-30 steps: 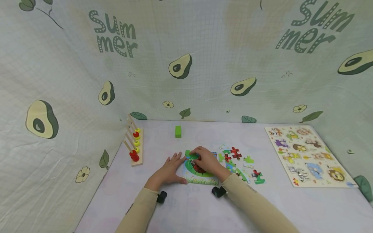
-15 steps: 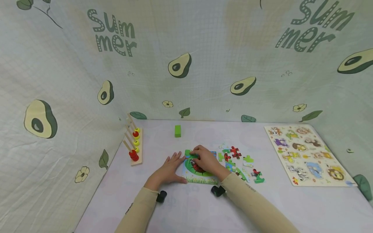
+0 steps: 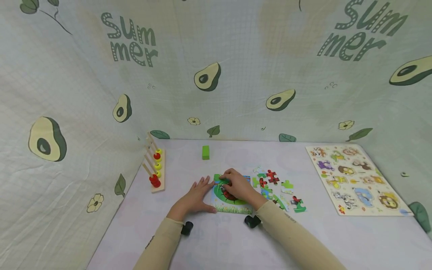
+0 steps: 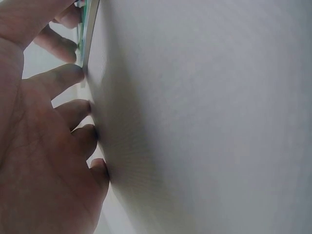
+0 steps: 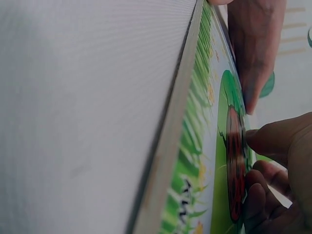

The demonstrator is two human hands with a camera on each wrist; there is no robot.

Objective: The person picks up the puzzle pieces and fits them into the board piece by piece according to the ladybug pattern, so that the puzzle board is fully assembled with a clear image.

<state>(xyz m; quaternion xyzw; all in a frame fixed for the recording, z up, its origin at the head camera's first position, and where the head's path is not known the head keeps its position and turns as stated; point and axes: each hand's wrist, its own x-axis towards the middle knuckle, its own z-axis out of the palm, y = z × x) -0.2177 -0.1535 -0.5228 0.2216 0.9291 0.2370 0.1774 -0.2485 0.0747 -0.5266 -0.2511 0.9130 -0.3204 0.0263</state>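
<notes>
Ladybird puzzle, just one, lies flat on the table. The left hand spreads its fingers, touching the puzzle's left edge; the right hand's bent fingers touch its top, though I cannot tell whether they pinch anything. Roughly ten loose pieces lie to its right.

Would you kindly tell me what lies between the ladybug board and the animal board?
In the head view, loose puzzle pieces lie there, nearer the ladybug board than the animal board.
</notes>
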